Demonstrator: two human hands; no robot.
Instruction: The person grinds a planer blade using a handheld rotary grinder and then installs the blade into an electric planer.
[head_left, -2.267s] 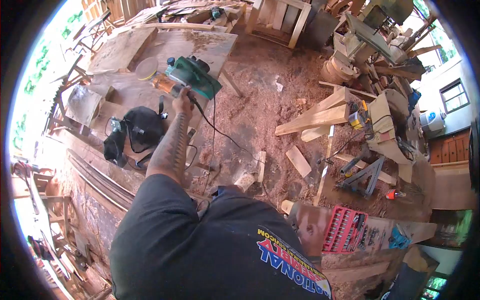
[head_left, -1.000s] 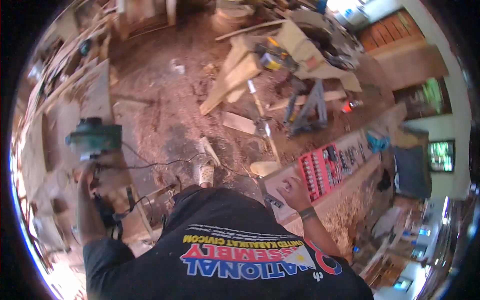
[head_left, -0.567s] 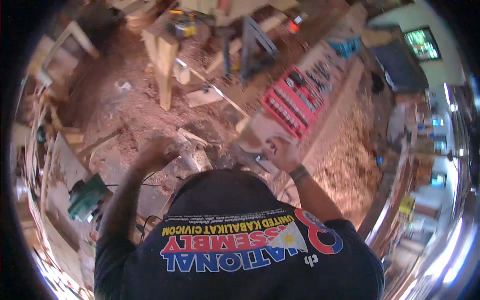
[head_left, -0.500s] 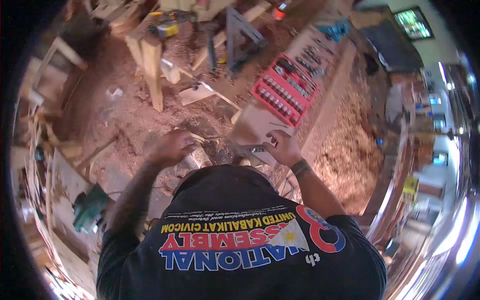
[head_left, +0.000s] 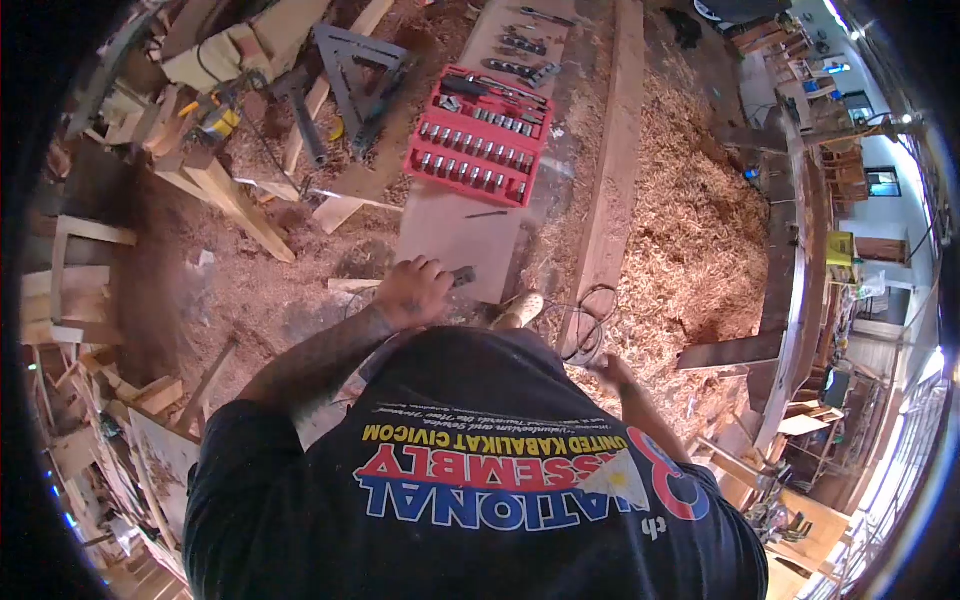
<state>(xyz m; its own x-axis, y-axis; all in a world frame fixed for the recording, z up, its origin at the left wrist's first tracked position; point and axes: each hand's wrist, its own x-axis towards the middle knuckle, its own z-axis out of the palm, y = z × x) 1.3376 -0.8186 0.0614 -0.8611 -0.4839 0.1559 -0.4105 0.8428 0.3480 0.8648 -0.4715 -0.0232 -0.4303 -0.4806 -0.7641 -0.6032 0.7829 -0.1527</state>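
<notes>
My left hand (head_left: 412, 292) is over the near end of the wooden board, fingers curled on a short dark metal strip (head_left: 463, 276) whose free end sticks out to the right. What the strip is I cannot make out. My right hand (head_left: 612, 372) is low at my right side beside a looped black cord (head_left: 590, 330); its fingers are small and partly hidden. Ahead on the board lies an open red socket set case (head_left: 480, 135) with rows of silver sockets. A thin dark rod (head_left: 486, 214) rests between the case and my left hand.
Dark bit strips (head_left: 522, 44) and loose tools lie farther up the board (head_left: 425, 230). A metal triangular square (head_left: 350, 85) and a yellow tool (head_left: 220, 122) are at upper left. Wood shavings (head_left: 690, 230) heap on the right, beside a long beam (head_left: 605, 170).
My right hand has left the metal strip and dropped back to my right side. My left hand has moved right to the board, where a strip is now at its fingers. The view has shifted.
</notes>
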